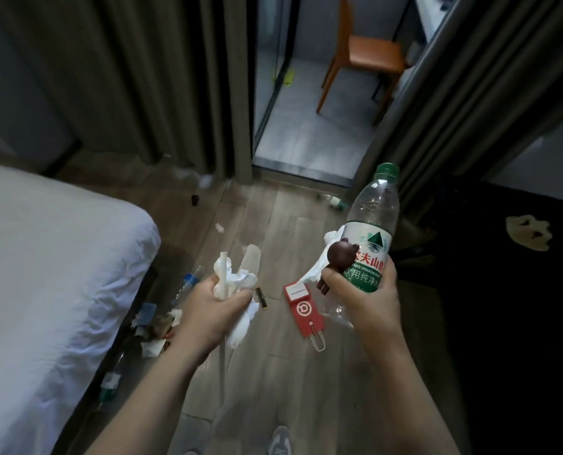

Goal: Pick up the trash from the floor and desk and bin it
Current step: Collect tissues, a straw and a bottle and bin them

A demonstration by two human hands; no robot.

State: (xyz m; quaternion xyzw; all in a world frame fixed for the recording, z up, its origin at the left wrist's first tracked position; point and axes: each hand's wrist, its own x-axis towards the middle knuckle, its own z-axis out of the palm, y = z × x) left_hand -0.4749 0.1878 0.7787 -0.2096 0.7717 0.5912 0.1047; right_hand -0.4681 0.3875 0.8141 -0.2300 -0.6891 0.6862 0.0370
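Both hands are full and held apart above the wooden floor (273, 208). The left hand (208, 310) clutches crumpled tissue (237, 280) and a white stick (222, 274). The right hand (362, 297) wraps a clear bottle (372, 218) with a green cap, pinching a brown bear figure (341, 252) against it. A red tag (303, 310) lies on the floor between them. Wrappers and bottles (157, 326) crowd the bed's (44, 257) lower edge. A bare strip of floor runs to the doorway threshold, where a small bottle (331, 200) lies.

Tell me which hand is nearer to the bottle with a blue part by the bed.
Left. The left hand is just right of that bottle; the right hand is farther right.
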